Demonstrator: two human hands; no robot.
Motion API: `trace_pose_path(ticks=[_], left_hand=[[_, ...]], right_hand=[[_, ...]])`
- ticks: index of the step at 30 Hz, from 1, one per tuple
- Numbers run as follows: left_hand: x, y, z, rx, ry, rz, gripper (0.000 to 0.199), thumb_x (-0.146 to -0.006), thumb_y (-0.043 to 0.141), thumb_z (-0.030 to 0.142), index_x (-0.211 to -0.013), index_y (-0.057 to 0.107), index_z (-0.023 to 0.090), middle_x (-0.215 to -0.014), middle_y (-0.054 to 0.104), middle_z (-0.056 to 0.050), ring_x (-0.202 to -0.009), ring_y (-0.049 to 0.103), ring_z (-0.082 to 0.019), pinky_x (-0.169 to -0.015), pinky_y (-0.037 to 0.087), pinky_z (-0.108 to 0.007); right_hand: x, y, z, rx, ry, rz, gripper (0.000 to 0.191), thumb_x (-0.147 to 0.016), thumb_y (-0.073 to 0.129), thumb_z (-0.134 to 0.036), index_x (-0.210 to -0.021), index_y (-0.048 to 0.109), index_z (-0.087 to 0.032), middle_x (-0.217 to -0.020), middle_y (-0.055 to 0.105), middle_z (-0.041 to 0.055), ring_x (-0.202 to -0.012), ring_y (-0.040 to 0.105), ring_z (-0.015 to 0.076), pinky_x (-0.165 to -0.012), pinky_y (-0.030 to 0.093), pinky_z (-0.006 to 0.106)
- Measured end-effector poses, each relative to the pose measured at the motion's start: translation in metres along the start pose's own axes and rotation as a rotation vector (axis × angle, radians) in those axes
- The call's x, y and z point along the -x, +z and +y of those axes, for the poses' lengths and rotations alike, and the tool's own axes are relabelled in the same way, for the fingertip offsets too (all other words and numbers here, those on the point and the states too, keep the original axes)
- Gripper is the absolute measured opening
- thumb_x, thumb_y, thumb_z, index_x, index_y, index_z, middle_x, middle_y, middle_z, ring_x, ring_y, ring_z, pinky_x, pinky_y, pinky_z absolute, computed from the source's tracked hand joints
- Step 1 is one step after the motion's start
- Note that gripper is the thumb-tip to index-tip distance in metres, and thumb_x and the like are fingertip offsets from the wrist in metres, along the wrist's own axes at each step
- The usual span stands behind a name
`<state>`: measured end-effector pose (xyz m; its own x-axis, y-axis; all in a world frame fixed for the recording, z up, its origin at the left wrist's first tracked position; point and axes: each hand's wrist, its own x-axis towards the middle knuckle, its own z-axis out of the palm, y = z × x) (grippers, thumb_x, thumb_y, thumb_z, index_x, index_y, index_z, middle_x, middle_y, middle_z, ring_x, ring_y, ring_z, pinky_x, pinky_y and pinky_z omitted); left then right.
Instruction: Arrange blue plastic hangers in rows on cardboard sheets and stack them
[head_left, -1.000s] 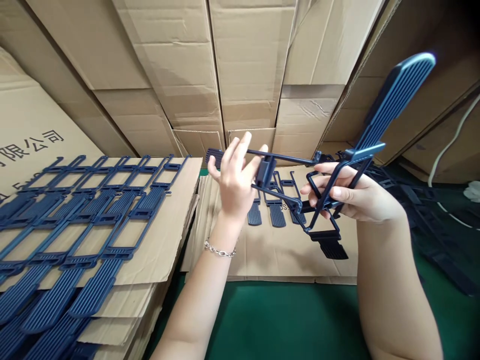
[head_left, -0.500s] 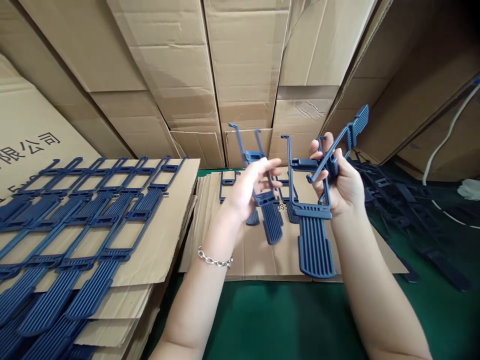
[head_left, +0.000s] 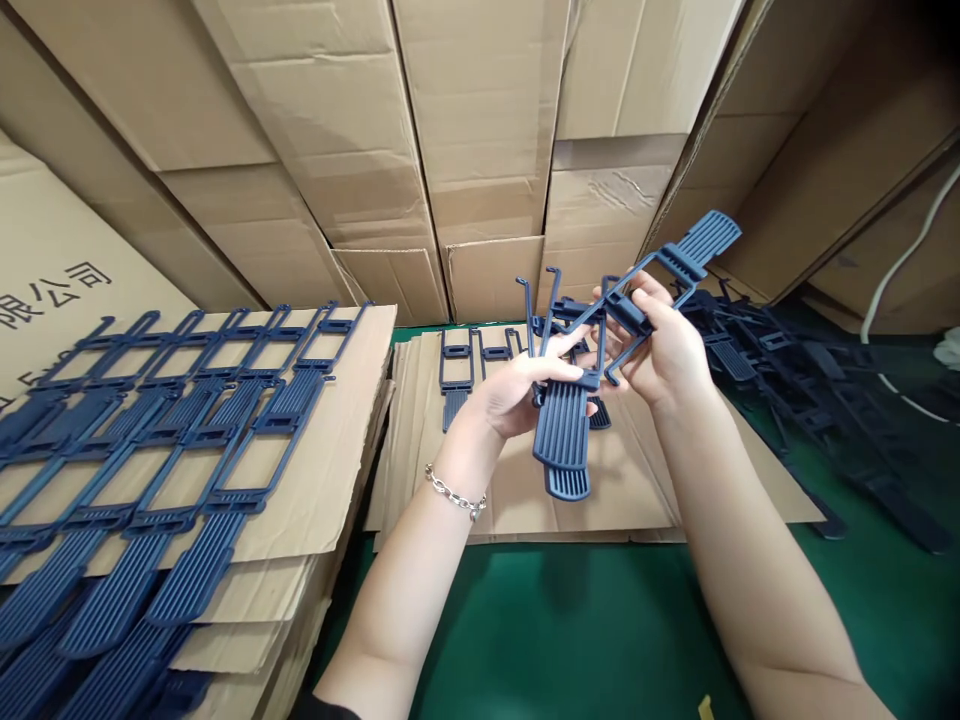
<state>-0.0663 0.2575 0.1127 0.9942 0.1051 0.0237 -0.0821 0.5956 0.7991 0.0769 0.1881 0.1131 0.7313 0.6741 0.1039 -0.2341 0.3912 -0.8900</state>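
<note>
My left hand (head_left: 521, 390) is closed around two stacked blue plastic frames with ribbed paddle ends (head_left: 562, 430); their paddles point down and overlap, and their thin hooked arms stick up. My right hand (head_left: 667, 350) grips another such frame (head_left: 679, 262) at its middle crossbar, tilted with its ribbed paddle up to the right. That frame's long side arm crosses in front of the stacked pair. The fingertips of both hands come close together, partly hidden behind the parts. Beneath them, several like frames (head_left: 456, 370) lie on a cardboard sheet (head_left: 480, 490).
To the left, a cardboard stack (head_left: 300, 530) carries overlapping rows of blue frames (head_left: 247, 440). A loose dark pile of frames (head_left: 817, 390) lies at right on the green surface (head_left: 600, 640). Tall cardboard boxes (head_left: 487, 130) stand behind. A white cable (head_left: 900, 270) runs at far right.
One of the two frames in my right hand has passed to my left hand and now overlaps the one there. My hands have come closer together.
</note>
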Motion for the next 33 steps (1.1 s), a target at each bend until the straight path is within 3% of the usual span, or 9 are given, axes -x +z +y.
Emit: trace_pose_path(ticks=[3, 8, 12, 15, 19, 22, 27, 30, 33], left_hand=[[0.000, -0.002, 0.004, 0.057, 0.070, 0.036, 0.070, -0.076, 0.049, 0.017, -0.138, 0.019, 0.028, -0.122, 0.053, -0.011, -0.099, 0.059, -0.026, -0.069, 0.049, -0.030], [0.000, -0.008, 0.013, 0.053, 0.119, 0.244, 0.071, -0.075, 0.043, 0.010, -0.139, 0.016, 0.025, -0.115, 0.057, -0.010, -0.099, 0.059, -0.025, -0.067, 0.050, -0.030], [0.002, -0.010, 0.016, 0.061, 0.142, 0.344, 0.072, -0.071, 0.041, 0.007, -0.138, 0.019, 0.019, -0.107, 0.060, -0.011, -0.092, 0.062, -0.025, -0.060, 0.049, -0.028], [0.001, -0.010, 0.014, 0.087, 0.107, 0.312, 0.064, -0.068, 0.044, 0.010, -0.130, 0.031, 0.018, -0.096, 0.062, -0.009, -0.083, 0.063, -0.023, -0.058, 0.049, -0.029], [-0.007, -0.015, 0.009, 0.071, 0.127, 0.239, 0.029, -0.070, 0.044, 0.010, -0.096, 0.056, 0.013, -0.075, 0.063, -0.005, -0.065, 0.061, -0.016, -0.060, 0.049, -0.028], [-0.013, -0.019, 0.008, 0.120, 0.148, 0.303, 0.012, -0.076, 0.046, 0.016, -0.075, 0.057, 0.012, -0.063, 0.059, -0.002, -0.060, 0.059, -0.014, -0.067, 0.050, -0.031], [-0.011, -0.020, 0.006, 0.094, 0.136, 0.330, 0.012, -0.070, 0.057, 0.015, -0.082, 0.056, 0.015, -0.068, 0.060, 0.000, -0.063, 0.060, -0.014, -0.070, 0.050, -0.032], [-0.008, -0.015, 0.004, 0.081, 0.133, 0.327, 0.021, -0.065, 0.054, 0.008, -0.085, 0.055, 0.015, -0.068, 0.059, 0.001, -0.062, 0.059, -0.012, -0.069, 0.049, -0.030], [-0.008, -0.011, 0.004, 0.088, 0.139, 0.337, 0.015, -0.065, 0.051, 0.011, -0.079, 0.054, 0.014, -0.067, 0.060, -0.001, -0.065, 0.060, -0.014, -0.070, 0.050, -0.031]], right_hand=[[-0.004, -0.006, -0.004, 0.026, -0.053, 0.085, 0.030, -0.083, 0.044, -0.033, -0.113, 0.043, -0.028, -0.096, 0.060, 0.0002, -0.074, 0.062, 0.0125, -0.053, 0.052, 0.023], [-0.002, -0.008, -0.011, 0.060, -0.244, 0.111, 0.039, -0.088, 0.032, -0.047, -0.125, 0.033, -0.033, -0.101, 0.059, 0.0017, -0.068, 0.061, 0.0121, -0.051, 0.049, 0.022], [0.012, -0.004, -0.010, 0.357, -0.576, 0.184, 0.045, -0.089, 0.032, -0.049, -0.131, 0.029, -0.033, -0.090, 0.059, 0.0026, -0.069, 0.060, 0.0154, -0.053, 0.047, 0.025], [0.020, -0.003, -0.002, 0.753, -0.757, 0.127, 0.040, -0.090, 0.037, -0.041, -0.128, 0.042, -0.028, -0.091, 0.058, 0.0054, -0.083, 0.059, 0.0197, -0.072, 0.049, 0.032], [0.020, -0.002, 0.011, 1.340, -0.763, -0.280, 0.039, -0.088, 0.037, -0.025, -0.125, 0.049, -0.029, -0.111, 0.054, 0.0070, -0.102, 0.051, 0.0235, -0.087, 0.043, 0.038], [0.019, 0.002, 0.019, 1.484, -0.786, -0.435, 0.046, -0.085, 0.038, -0.015, -0.130, 0.045, -0.026, -0.120, 0.049, 0.0084, -0.110, 0.046, 0.0230, -0.091, 0.042, 0.038], [0.024, 0.011, 0.017, 1.543, -0.806, -0.457, 0.056, -0.080, 0.036, -0.005, -0.132, 0.040, -0.024, -0.132, 0.038, 0.0092, -0.125, 0.032, 0.0231, -0.100, 0.036, 0.042], [0.029, 0.013, 0.010, 1.609, -0.817, -0.387, 0.056, -0.078, 0.040, -0.004, -0.130, 0.042, -0.026, -0.137, 0.031, 0.0084, -0.128, 0.024, 0.0281, -0.100, 0.033, 0.047], [0.030, 0.012, 0.006, 1.599, -0.795, -0.294, 0.058, -0.080, 0.039, -0.008, -0.135, 0.036, -0.026, -0.139, 0.026, 0.0093, -0.127, 0.024, 0.0309, -0.098, 0.033, 0.050]])
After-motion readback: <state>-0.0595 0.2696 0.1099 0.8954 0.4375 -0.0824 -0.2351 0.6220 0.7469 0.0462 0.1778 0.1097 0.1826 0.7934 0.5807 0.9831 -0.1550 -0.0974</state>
